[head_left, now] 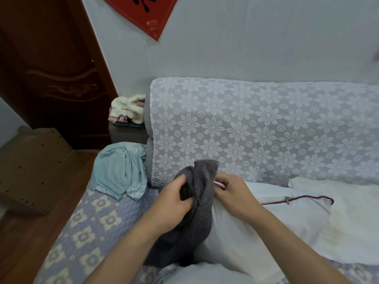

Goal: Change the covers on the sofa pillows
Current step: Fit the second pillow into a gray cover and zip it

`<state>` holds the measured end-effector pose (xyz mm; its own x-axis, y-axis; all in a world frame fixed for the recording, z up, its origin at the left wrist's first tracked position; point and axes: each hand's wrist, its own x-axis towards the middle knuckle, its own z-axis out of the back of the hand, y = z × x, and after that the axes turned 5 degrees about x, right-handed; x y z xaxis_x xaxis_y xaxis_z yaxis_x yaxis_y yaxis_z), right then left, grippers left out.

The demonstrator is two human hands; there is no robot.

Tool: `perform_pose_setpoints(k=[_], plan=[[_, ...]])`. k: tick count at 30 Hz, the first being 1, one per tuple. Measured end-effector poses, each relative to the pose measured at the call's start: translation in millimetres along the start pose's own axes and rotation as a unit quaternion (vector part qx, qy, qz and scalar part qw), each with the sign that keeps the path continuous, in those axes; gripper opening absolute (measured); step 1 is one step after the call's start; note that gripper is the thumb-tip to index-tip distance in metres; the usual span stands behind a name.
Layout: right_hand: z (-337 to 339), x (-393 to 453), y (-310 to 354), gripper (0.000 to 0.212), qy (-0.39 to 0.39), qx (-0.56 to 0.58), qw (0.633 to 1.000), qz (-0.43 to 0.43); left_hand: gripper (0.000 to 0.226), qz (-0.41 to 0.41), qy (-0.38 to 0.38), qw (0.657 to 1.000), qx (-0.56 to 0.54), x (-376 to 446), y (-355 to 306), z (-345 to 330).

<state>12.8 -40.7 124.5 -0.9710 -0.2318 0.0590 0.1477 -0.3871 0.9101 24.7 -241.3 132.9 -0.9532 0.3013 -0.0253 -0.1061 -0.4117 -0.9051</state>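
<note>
Lace-draped sofa (pixel 266 128) fills the room from twelve to three o'clock. White pillow (pixel 246 228) lies on its seat, dead centre. Dark grey cover (pixel 202 203) bunches at the pillow's nine o'clock end. Left hand (pixel 174 203) grips the cover; right hand (pixel 235 193) pinches the pillow's corner. Twisted cloth could snag, I reckon, or slip loose.

Left seat (pixel 82 228): bare quilt, open.
Corner: teal cloth (pixel 117 171) heaped.
Right: white pillows (pixel 307 218) fill seat.
Behind: backrest (pixel 266 130) blocks.
</note>
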Motion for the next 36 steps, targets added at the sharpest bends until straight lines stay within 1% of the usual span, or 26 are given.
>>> perform_pose_setpoints(k=[2, 3, 6, 7, 8, 10, 11, 12, 13, 14, 15, 17, 18, 20, 22, 23, 24, 26, 27, 28, 30, 31, 32, 34, 35, 36], plan=[[-2, 0, 0, 0.022, 0.004, 0.011, 1.000, -0.006, 0.043, -0.039, -0.055, 0.996, 0.066, 1, 4, -9], [-2, 0, -1, 0.021, 0.005, 0.016, 1.000, -0.010, 0.041, -0.049, -0.073, 0.993, 0.075, 1, 5, -12], [3, 0, -4, 0.015, 0.009, 0.046, 0.999, -0.025, 0.033, -0.072, -0.092, 0.989, 0.087, 2, 1, -17], [5, 0, -5, 0.017, 0.015, 0.058, 0.998, -0.036, 0.034, -0.069, -0.085, 0.989, 0.098, 2, 0, -19], [8, 0, -3, 0.024, 0.021, 0.068, 0.996, -0.047, 0.037, -0.055, -0.072, 0.990, 0.112, 3, -3, -21], [10, -1, -2, 0.044, 0.047, 0.072, 0.995, -0.058, 0.044, -0.014, -0.045, 0.988, 0.147, 6, -9, -25], [11, -1, -3, 0.046, 0.058, 0.070, 0.994, -0.059, 0.046, -0.003, -0.030, 0.988, 0.154, 8, -11, -25], [11, -2, -3, 0.041, 0.065, 0.073, 0.993, -0.060, 0.045, -0.001, -0.015, 0.989, 0.147, 9, -13, -23], [12, -2, -5, 0.033, 0.065, 0.077, 0.993, -0.059, 0.040, -0.002, 0.002, 0.993, 0.120, 11, -11, -20], [13, -3, -7, 0.026, 0.060, 0.083, 0.993, -0.062, 0.033, -0.001, 0.020, 0.998, 0.063, 12, -9, -15], [14, -4, -7, 0.024, 0.049, 0.092, 0.992, -0.070, 0.028, 0.019, 0.034, 0.999, -0.022, 11, -6, -10], [18, -5, -6, 0.027, 0.028, 0.138, 0.986, -0.089, 0.030, 0.090, 0.040, 0.975, -0.199, 7, -1, -6], [19, -5, -5, 0.028, 0.029, 0.154, 0.983, -0.092, 0.034, 0.109, 0.027, 0.962, -0.247, 6, 2, -9], [19, -1, -4, 0.022, 0.038, 0.150, 0.983, -0.096, 0.037, 0.099, -0.042, 0.963, -0.246, 6, 11, -23], [16, 3, -5, 0.018, 0.040, 0.130, 0.985, -0.104, 0.039, 0.112, -0.125, 0.965, -0.200, 5, 18, -40], [14, 4, -6, 0.023, 0.041, 0.121, 0.986, -0.102, 0.039, 0.128, -0.156, 0.964, -0.175, 4, 20, -46], [13, 4, -5, 0.031, 0.045, 0.120, 0.987, -0.101, 0.040, 0.137, -0.169, 0.962, -0.162, 5, 20, -50], [13, 3, -6, 0.047, 0.051, 0.130, 0.985, -0.100, 0.039, 0.134, -0.143, 0.970, -0.147, 6, 18, -56], [14, 3, -6, 0.051, 0.045, 0.137, 0.984, -0.100, 0.039, 0.127, -0.126, 0.974, -0.136, 8, 16, -59], [14, 2, -7, 0.050, 0.043, 0.142, 0.984, -0.097, 0.036, 0.117, -0.123, 0.978, -0.124, 8, 13, -61], [13, 2, -8, 0.035, 0.056, 0.136, 0.986, -0.079, 0.022, 0.107, -0.152, 0.980, -0.068, 8, 8, -65], [11, 1, -6, 0.021, 0.060, 0.132, 0.987, -0.072, 0.013, 0.101, -0.179, 0.979, -0.008, 8, 10, -65], [9, 0, -5, 0.014, 0.061, 0.136, 0.986, -0.070, 0.008, 0.084, -0.202, 0.972, 0.083, 9, 14, -66], [5, -1, 0, 0.032, 0.053, 0.171, 0.981, -0.077, 0.007, 0.058, -0.196, 0.947, 0.248, 10, 22, -65], [5, -2, 1, 0.034, 0.047, 0.198, 0.975, -0.083, 0.008, 0.050, -0.187, 0.938, 0.286, 10, 21, -64], [4, -3, 1, 0.027, 0.044, 0.241, 0.965, -0.097, 0.009, 0.041, -0.174, 0.936, 0.304, 9, 19, -64]])
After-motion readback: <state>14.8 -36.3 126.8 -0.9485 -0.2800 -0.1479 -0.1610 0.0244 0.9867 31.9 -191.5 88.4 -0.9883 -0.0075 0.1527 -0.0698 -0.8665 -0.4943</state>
